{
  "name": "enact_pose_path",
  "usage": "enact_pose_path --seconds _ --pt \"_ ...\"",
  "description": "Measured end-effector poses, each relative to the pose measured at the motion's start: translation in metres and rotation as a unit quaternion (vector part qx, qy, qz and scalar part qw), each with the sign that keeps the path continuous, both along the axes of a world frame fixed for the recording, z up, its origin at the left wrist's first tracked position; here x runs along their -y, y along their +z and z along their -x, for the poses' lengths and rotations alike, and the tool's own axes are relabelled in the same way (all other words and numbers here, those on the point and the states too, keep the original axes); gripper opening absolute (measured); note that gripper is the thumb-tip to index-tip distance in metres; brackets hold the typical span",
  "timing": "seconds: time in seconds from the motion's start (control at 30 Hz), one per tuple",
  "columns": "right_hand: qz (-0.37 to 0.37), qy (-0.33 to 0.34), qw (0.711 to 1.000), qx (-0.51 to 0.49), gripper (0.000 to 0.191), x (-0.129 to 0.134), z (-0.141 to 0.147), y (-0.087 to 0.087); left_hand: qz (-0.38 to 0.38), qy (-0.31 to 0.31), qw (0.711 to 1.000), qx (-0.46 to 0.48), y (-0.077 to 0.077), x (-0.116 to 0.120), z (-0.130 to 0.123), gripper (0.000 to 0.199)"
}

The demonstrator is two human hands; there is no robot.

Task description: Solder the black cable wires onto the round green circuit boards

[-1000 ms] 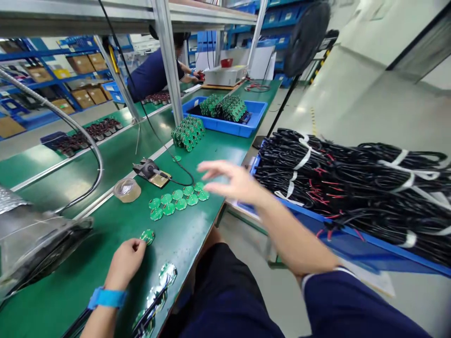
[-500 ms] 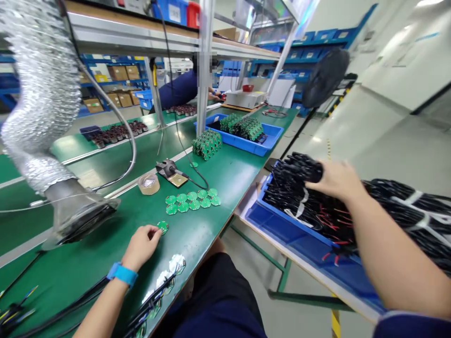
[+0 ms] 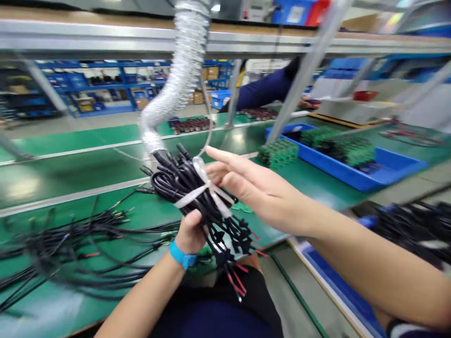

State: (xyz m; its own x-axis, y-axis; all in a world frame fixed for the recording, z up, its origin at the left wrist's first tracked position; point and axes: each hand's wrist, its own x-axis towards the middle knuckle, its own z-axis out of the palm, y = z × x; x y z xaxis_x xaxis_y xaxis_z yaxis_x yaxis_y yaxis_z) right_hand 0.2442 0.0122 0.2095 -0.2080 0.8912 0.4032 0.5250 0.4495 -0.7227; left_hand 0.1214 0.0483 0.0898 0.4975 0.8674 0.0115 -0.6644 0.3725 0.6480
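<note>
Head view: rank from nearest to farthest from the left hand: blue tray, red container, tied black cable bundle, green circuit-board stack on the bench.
1. Tied black cable bundle: in the left hand.
2. Green circuit-board stack: ahead, right.
3. Blue tray: right, beyond the stack.
4. Red container: beyond the tray.

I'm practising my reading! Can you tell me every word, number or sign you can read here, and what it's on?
Nothing here can be read.
White label on the blue bin, upper shelf: too blurred.
Pale patch on the blue tray: can't tell whether it's a label.
Black cable bundle in the left hand: no readable writing.
</note>
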Motion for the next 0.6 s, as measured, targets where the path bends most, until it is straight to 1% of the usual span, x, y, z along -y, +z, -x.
enact_pose_path --seconds 0.03,0.07,0.1,0.17,0.23,0.33,0.4,0.5,0.6 --pt "0.029 0.046 0.997 -0.046 0.052 -0.009 0.008 -0.006 0.017 0.030 0.999 0.024 -0.002 -0.004 0.018 0.055" --pt "0.051 0.074 0.993 -0.079 0.047 -0.016 0.015 -0.014 0.018 0.058 0.997 0.040 -0.004 -0.007 0.036 0.050" --pt "0.063 0.088 0.990 -0.094 0.042 -0.024 0.020 -0.022 0.015 0.082 0.995 0.049 -0.008 -0.010 0.053 0.047" --pt "0.066 0.101 0.990 -0.074 0.033 -0.036 0.033 -0.039 0.027 0.112 0.992 0.047 -0.017 -0.013 0.081 0.047" --pt "0.043 0.105 0.993 -0.028 0.028 -0.044 0.049 -0.053 0.048 0.146 0.988 0.026 -0.027 -0.015 0.099 0.046" --pt "-0.012 0.096 0.995 0.033 0.028 -0.050 0.074 -0.070 0.075 0.180 0.981 -0.006 -0.042 -0.014 0.112 0.045" --pt "-0.028 0.090 0.994 0.053 0.027 -0.053 0.087 -0.079 0.081 0.189 0.979 -0.012 -0.047 -0.011 0.116 0.048" --pt "-0.018 0.084 0.995 0.044 0.023 -0.057 0.099 -0.094 0.069 0.205 0.976 -0.011 -0.049 -0.005 0.119 0.052" --pt "-0.004 0.083 0.997 0.005 0.017 -0.057 0.105 -0.108 0.044 0.223 0.974 -0.018 -0.048 0.002 0.123 0.057"
